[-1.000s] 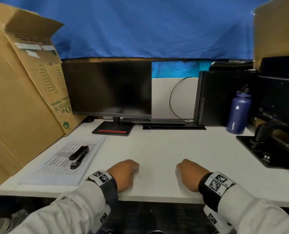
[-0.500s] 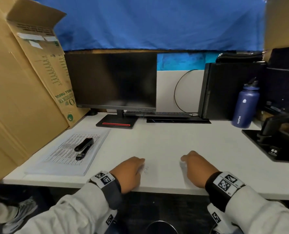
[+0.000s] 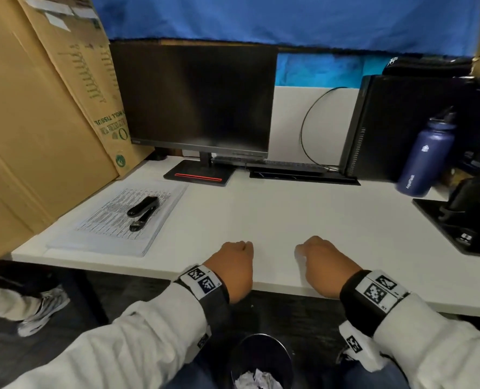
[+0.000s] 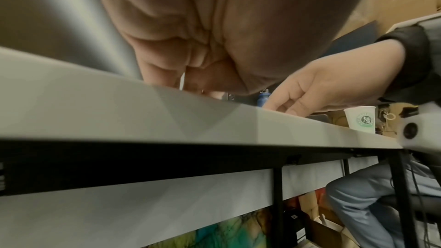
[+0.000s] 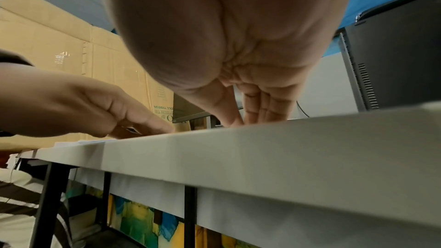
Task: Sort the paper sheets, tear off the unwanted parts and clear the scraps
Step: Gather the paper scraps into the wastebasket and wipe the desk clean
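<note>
A stack of printed paper sheets (image 3: 107,221) lies at the table's left with a black stapler (image 3: 143,211) on top. Both hands sit at the front edge of the white table (image 3: 289,209), fingers pointing down onto it. My left hand (image 3: 243,249) has thumb and fingertips together on the surface, and a thin white paper scrap (image 4: 182,81) shows between them in the left wrist view. My right hand (image 3: 307,249) touches the table with straight fingers (image 5: 262,112) and holds nothing that I can see. Below the edge stands a black waste bin (image 3: 278,357) with crumpled paper (image 3: 257,379) inside.
A dark monitor (image 3: 199,102), keyboard (image 3: 283,165), black computer tower (image 3: 396,127) and blue bottle (image 3: 427,158) line the back. Cardboard boxes (image 3: 36,122) wall the left side. A black stand (image 3: 463,220) sits at the right. A paper cup (image 4: 360,122) stands near the right edge.
Both hands have drawn back toward the table's front edge. The small scrap that lay beside my left fingertips is now out of sight under that hand.
</note>
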`<state>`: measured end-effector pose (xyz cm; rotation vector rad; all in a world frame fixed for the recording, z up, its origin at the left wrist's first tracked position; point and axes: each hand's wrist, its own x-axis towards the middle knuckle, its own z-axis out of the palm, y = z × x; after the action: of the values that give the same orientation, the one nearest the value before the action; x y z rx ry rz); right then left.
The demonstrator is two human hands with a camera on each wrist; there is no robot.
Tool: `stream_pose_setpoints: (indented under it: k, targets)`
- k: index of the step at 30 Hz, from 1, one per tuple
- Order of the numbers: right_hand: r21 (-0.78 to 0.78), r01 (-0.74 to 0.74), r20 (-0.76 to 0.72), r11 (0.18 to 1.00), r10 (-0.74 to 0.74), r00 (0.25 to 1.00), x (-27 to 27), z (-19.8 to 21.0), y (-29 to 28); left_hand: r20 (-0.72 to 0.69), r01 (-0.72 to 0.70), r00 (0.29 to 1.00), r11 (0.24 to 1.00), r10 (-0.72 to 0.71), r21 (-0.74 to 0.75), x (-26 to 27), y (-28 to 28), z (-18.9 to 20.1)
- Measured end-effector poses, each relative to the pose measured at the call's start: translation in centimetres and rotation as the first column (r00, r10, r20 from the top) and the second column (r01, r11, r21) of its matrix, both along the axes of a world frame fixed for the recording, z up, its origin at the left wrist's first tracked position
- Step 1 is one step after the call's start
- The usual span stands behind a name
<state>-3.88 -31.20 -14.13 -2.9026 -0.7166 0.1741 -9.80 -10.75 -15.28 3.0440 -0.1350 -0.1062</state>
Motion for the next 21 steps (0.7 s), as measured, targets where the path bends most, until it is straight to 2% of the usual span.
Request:
stream_pose_setpoints:
  k: [2,6,13,18,21]
  targets:
    - [0.034,-0.008,0.007,0.999,0.008,1.0,0.0,0.1,0.0,-0.033,0.007,0.999,1.0,-0.008,-0.021,-0.1,-0.3,0.0]
    - [0.016,-0.064,0.007,0.998,0.064,0.998,-0.8,0.1,-0.3,-0.054,0.084,0.995,0.991,-0.078,0.105,-1.2,-0.6,-0.2]
    - [0.002,-0.178,0.086,0.984,0.177,0.98,-2.9,-0.9,-2.6,-0.029,0.238,0.971,0.959,-0.237,0.154,-2.2,2.1,0.1]
    - [-0.098,-0.233,0.165,0.967,0.247,0.955,-3.0,-1.4,-3.5,0.019,0.279,0.957,0.936,-0.29,0.213,-3.5,2.9,0.0]
    - [-0.173,-0.201,0.236,0.964,0.239,0.942,-3.7,-2.2,-3.7,0.105,0.271,0.949,0.941,-0.296,0.203,-3.8,3.2,-0.8]
